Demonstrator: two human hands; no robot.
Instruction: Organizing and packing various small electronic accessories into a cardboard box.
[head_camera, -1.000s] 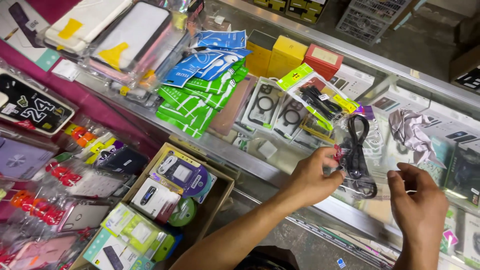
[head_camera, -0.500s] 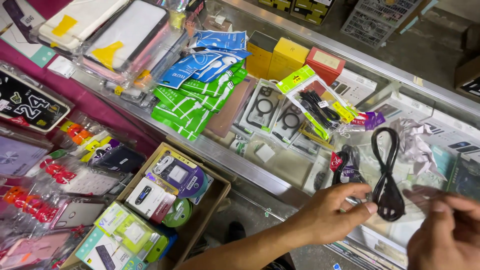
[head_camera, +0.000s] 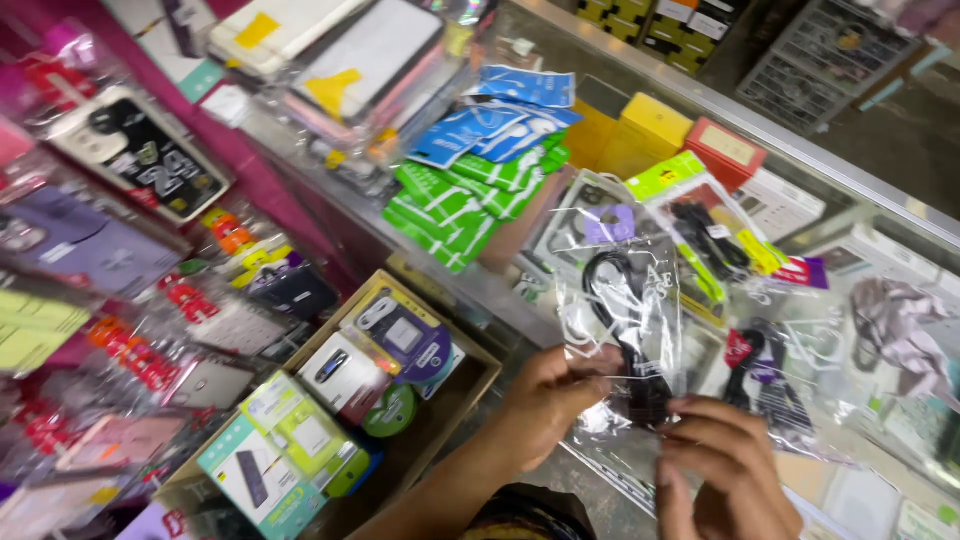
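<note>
Against the pink wall at the far left hung phone cases (head_camera: 120, 160) in clear sleeves, and below them, off the counter's near edge, stood a cardboard box (head_camera: 470, 385) packed with small boxed accessories. On the glass counter (head_camera: 800, 150) itself, toward its left end, lay a stack of green and blue earphone packets (head_camera: 480, 180), with yellow boxes (head_camera: 640, 130) and a red box (head_camera: 725, 150) behind them near the far edge. My left hand (head_camera: 545, 400) was curled over the counter's near edge, its thumb and fingers pinching the left side of a clear plastic bag (head_camera: 625, 300) that held a coiled black cable (head_camera: 615, 300); the bag stood upright above the glass. My right hand (head_camera: 725, 470) was closed too, its fingertips gripping the bag's bottom end just beside the left hand. Further right on the counter lay more bagged cables (head_camera: 760, 370) and a grey bundle (head_camera: 900, 320) in plastic near the right edge.
</note>
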